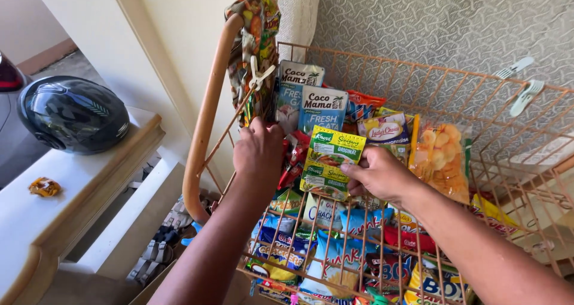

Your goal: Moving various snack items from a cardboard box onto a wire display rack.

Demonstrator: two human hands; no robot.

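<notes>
My right hand [379,175] pinches a strip of green and yellow seasoning sachets [330,161] over the upper tier of an orange wire rack [206,126]. My left hand [257,148] reaches into the rack's left corner, its fingers on a hanging strip of colourful sachets [254,54] held by a white plastic clip [260,77]. Behind the hands stand blue and white pouches [311,105], a red sachet strip [294,158] and a clear bag of yellow snacks [441,155].
Several snack packets [335,254] fill the rack's lower tier. Two white clips [521,84] hang on the rack's back wire. A dark helmet [72,114] and a crumpled yellow wrapper [45,187] lie on a pale ledge [72,179] at left. Sandals [158,245] sit on the floor below.
</notes>
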